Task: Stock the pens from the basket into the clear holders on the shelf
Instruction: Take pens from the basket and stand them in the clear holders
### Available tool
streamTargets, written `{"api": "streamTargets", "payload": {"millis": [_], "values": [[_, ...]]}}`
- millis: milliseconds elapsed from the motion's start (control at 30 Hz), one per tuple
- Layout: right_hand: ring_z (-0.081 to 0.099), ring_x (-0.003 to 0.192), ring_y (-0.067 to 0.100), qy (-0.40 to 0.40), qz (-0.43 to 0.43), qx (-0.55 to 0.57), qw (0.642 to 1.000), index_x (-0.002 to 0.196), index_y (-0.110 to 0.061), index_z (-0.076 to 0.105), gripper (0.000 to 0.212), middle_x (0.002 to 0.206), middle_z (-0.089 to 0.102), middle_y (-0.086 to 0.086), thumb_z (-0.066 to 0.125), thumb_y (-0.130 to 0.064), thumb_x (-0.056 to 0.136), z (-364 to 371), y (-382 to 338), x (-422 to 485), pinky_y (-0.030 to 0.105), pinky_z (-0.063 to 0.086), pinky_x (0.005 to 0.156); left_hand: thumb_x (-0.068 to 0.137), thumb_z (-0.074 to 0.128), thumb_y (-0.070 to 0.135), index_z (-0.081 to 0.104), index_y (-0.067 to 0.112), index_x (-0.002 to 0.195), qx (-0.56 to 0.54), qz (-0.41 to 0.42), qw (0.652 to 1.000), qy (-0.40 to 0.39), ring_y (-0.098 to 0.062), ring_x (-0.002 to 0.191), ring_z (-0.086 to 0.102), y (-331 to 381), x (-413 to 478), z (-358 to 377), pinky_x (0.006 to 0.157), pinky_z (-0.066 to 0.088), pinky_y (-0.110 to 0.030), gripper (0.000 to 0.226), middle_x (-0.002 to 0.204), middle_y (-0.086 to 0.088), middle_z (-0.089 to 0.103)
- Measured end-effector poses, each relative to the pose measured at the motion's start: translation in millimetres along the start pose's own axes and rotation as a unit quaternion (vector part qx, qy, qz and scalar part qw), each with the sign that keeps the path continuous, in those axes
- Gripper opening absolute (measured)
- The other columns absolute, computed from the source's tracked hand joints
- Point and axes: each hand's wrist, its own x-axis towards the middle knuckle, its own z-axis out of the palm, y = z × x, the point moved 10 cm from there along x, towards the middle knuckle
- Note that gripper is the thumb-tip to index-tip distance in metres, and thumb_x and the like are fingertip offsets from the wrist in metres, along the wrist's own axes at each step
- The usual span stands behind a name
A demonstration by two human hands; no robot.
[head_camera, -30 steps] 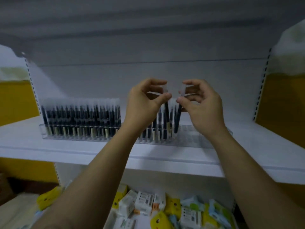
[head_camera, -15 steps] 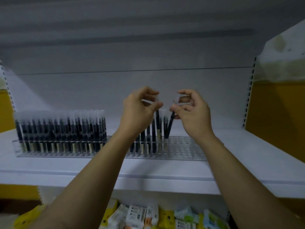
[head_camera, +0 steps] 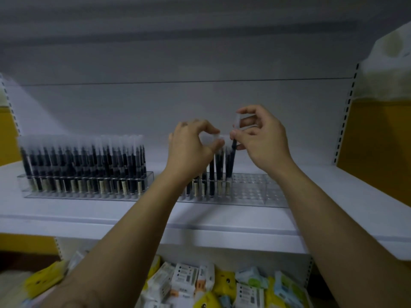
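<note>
The pen (head_camera: 232, 158) has tipped more upright, pinched in the right hand (head_camera: 262, 141); the left hand (head_camera: 189, 152) pinches a neighbouring cap (head_camera: 210, 140).

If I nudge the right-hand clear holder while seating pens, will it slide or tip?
Probably slides rather than tips: the right holder is low and wide on the smooth shelf. Likely light, its right part stands empty. Its tall pens may wobble.

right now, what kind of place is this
Probably a shop's stationery aisle: a white shelf on slotted uprights, a clear holder packed with identical capped pens, and small packaged goods heaped on the level below.
</note>
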Motion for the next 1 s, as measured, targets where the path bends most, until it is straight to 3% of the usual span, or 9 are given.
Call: {"api": "streamTargets", "payload": {"millis": [133,267,333,500,567,733,867,1000], "values": [[0.068,0.072,0.014,-0.018,0.001,-0.023,1.0,0.109,-0.025,0.061,0.033,0.095,0.065,0.0,0.074,-0.011,0.083,10.1,2.7,-3.3,0.037,0.061,0.07,0.085,0.066,0.046,0.065,0.032,0.098,0.039,-0.002,0.999,-0.017,-0.021,0.121,0.045,-3.6,0.5,3.4,0.103,0.032,-0.043,0.019,0.119,0.005,0.062],[0.061,0.078,-0.001,-0.027,-0.031,-0.099,0.994,0.109,-0.026,0.066,0.025,0.087,0.062,-0.014,0.071,-0.019,0.086,15.2,2.2,-16.9,0.005,0.049,0.072,0.085,0.067,0.044,0.065,0.028,0.097,0.036,0.036,0.999,-0.002,-0.021,0.114,0.049,3.9,-2.2,0.2,0.102,0.036,-0.047,0.02,0.109,0.006,0.062],[0.06,0.082,-0.002,-0.018,-0.052,-0.127,0.99,0.114,-0.025,0.066,0.028,0.089,0.062,-0.012,0.069,-0.017,0.087,11.1,-1.3,-23.4,0.001,0.043,0.069,0.085,0.067,0.041,0.066,0.026,0.1,0.044,0.053,0.998,-0.002,-0.021,0.115,0.048,5.6,-4.1,-1.7,0.105,0.033,-0.048,0.02,0.11,0.006,0.062],[0.061,0.082,0.006,-0.068,-0.071,-0.195,0.976,0.119,-0.028,0.063,0.031,0.095,0.063,-0.01,0.065,-0.018,0.09,21.1,0.4,-33.9,0.023,0.052,0.074,0.087,0.066,0.037,0.065,0.026,0.103,0.073,0.079,0.994,-0.003,-0.021,0.117,0.048,10.7,-5.4,-0.5,0.107,0.031,-0.045,0.02,0.113,0.006,0.062],[0.061,0.083,0.004,-0.063,-0.06,-0.181,0.98,0.123,-0.031,0.061,0.037,0.095,0.063,-0.009,0.065,-0.017,0.089,20.1,3.4,-37.6,0.026,0.054,0.076,0.088,0.064,0.036,0.065,0.027,0.106,0.081,0.084,0.993,0.002,-0.021,0.118,0.048,12.0,-6.9,0.3,0.109,0.029,-0.045,0.021,0.115,0.007,0.062],[0.057,0.098,0.008,-0.062,-0.048,-0.203,0.976,0.136,-0.034,0.05,0.053,0.112,0.06,-0.008,0.067,-0.02,0.088,17.6,2.7,-46.2,0.038,0.055,0.086,0.09,0.06,0.04,0.053,0.036,0.13,0.144,0.096,0.984,-0.038,-0.02,0.134,0.035,15.0,-16.9,5.0,0.119,0.008,-0.051,0.041,0.137,0.008,0.05],[0.051,0.114,0.011,-0.078,-0.046,-0.218,0.972,0.14,-0.036,0.044,0.06,0.127,0.052,-0.007,0.068,-0.025,0.087,18.3,-6.3,-54.0,0.04,0.049,0.097,0.088,0.06,0.045,0.033,0.038,0.145,0.17,0.118,0.977,-0.054,-0.021,0.143,0.022,15.6,-32.9,-1.2,0.119,-0.001,-0.052,0.064,0.15,0.005,0.036],[0.047,0.117,0.008,-0.103,-0.048,-0.214,0.97,0.141,-0.037,0.041,0.062,0.133,0.048,-0.009,0.069,-0.025,0.087,29.3,-18.9,-74.5,0.033,0.045,0.102,0.087,0.064,0.039,0.04,0.031,0.142,0.15,0.132,0.979,-0.035,-0.021,0.143,0.025,11.5,-58.4,-21.9,0.12,0.001,-0.049,0.061,0.148,0.002,0.04]]}}
